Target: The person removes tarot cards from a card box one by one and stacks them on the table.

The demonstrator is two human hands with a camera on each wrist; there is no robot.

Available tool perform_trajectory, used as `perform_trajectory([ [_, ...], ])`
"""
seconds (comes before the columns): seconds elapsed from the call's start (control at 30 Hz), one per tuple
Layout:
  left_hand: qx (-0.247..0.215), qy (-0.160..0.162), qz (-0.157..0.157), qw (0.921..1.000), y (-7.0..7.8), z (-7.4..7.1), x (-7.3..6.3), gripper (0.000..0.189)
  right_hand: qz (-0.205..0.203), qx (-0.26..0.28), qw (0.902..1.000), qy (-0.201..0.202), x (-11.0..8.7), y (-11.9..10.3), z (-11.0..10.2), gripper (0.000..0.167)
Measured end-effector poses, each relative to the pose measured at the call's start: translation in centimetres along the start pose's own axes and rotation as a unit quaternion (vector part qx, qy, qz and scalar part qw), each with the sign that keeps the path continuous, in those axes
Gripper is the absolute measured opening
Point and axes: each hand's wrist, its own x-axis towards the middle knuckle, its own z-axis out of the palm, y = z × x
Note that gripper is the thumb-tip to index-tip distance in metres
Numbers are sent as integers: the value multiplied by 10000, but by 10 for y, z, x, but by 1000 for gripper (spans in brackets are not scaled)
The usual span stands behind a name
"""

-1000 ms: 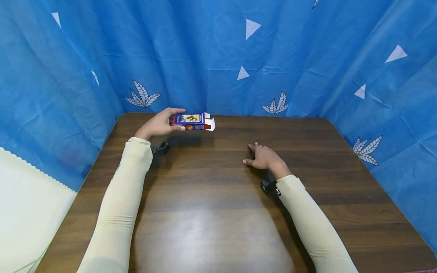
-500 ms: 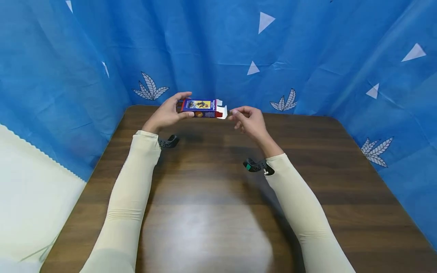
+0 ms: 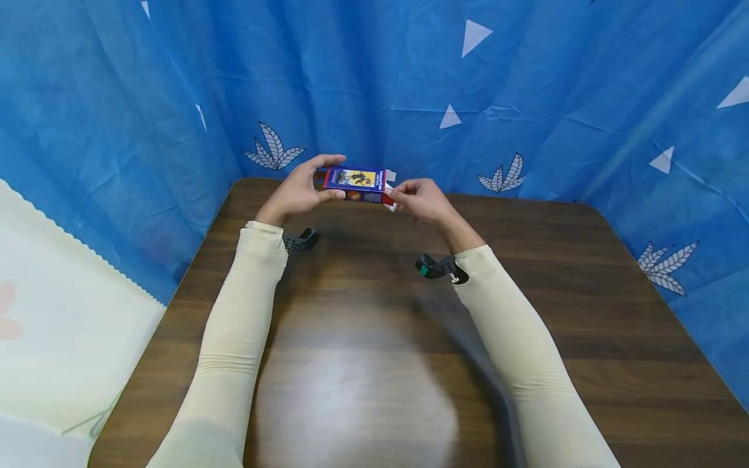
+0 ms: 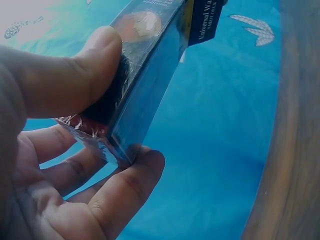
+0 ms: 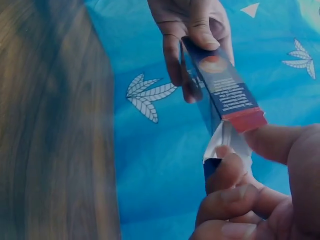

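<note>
A small blue and red tarot deck box (image 3: 357,178) with a yellow picture on top is held above the far part of the table. My left hand (image 3: 301,190) grips its left end, thumb on the near side and fingers behind and beneath, as the left wrist view (image 4: 70,85) shows. The end of the box on the right is unfastened, with white-lined flaps sticking out. My right hand (image 3: 424,201) is at that end. In the right wrist view its thumb touches the red side flap (image 5: 250,120), while its curled fingers hold the larger end flap (image 5: 212,167).
The brown wooden table (image 3: 363,312) spreads under both arms. A blue curtain (image 3: 363,78) with leaf and triangle prints hangs behind its far edge and along the sides. Pale cloth (image 3: 64,312) lies at the left. Each wrist wears a black strap (image 3: 435,266).
My right hand has risen from the table and come left to the box's end flap. The left hand has lifted the box slightly. The view has shifted, so everything sits further right.
</note>
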Motion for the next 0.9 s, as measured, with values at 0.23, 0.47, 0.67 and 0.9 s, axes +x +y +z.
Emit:
perform_trajectory([
  [0.23, 24, -73, -13, 10000, 2, 6, 2, 71, 308, 138, 9982, -490, 1, 5, 0, 37],
  [0.47, 4, -157, -130, 9998, -1, 12, 2, 72, 472, 219, 9964, -676, 1, 7, 2, 38],
  [0.67, -49, -163, -207, 9996, -2, 13, 0, 71, 425, 389, 9953, -780, 1, 12, 1, 28],
  [0.9, -74, -119, -86, 9999, -2, 12, 4, 70, 445, 631, 9955, -544, -2, 16, -5, 30],
])
